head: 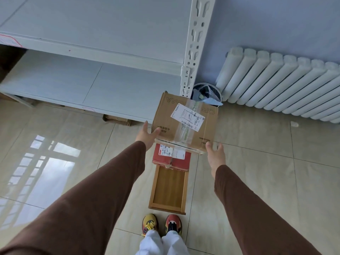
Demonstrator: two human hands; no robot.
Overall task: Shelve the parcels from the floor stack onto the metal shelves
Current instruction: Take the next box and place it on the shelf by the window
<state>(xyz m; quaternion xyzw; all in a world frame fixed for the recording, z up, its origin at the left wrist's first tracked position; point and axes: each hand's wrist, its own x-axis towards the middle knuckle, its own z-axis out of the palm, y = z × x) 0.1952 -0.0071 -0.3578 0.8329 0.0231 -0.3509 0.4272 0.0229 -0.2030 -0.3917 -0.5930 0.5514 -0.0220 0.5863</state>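
Two hands in brown sleeves reach to the brown box [184,124] at the centre of the frame: the left hand [147,136] touches its left side with straight, slightly spread fingers, and the right hand [216,155] is at its lower right corner, fingers relaxed and apart. Below the box lie a red parcel [172,158] and a wooden tray [169,192] on the tiled floor [257,172]. White shelves [92,34] fill the upper left, a radiator [285,85] the right.

A single wide-angle head camera looks steeply down and forward from standing height, past both outstretched sleeves to the floor [257,172], with the shelves [103,57] near at upper left and the shoes [161,224] at the bottom edge.
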